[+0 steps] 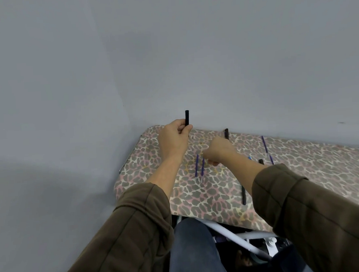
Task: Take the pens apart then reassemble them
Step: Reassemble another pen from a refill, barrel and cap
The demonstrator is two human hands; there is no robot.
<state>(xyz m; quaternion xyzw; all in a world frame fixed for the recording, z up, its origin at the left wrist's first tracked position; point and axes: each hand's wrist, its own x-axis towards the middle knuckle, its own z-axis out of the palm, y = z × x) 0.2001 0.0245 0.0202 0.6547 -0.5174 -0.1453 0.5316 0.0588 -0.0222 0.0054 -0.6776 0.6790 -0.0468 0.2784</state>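
Observation:
My left hand holds a black pen barrel upright above the far left corner of the table, pinched between thumb and fingers. My right hand hovers over the table with its fingers curled, and whether it holds anything is hidden. Two thin purple ink refills lie side by side just below that hand. A black pen part lies beyond the right hand. Another purple refill lies further right, and a long black barrel lies next to my right forearm.
The table wears a leopard-print cover and stands against a grey wall. Its left edge and near edge are close to my arms. Beneath the near edge I see white metal frame tubes and my knee in blue jeans.

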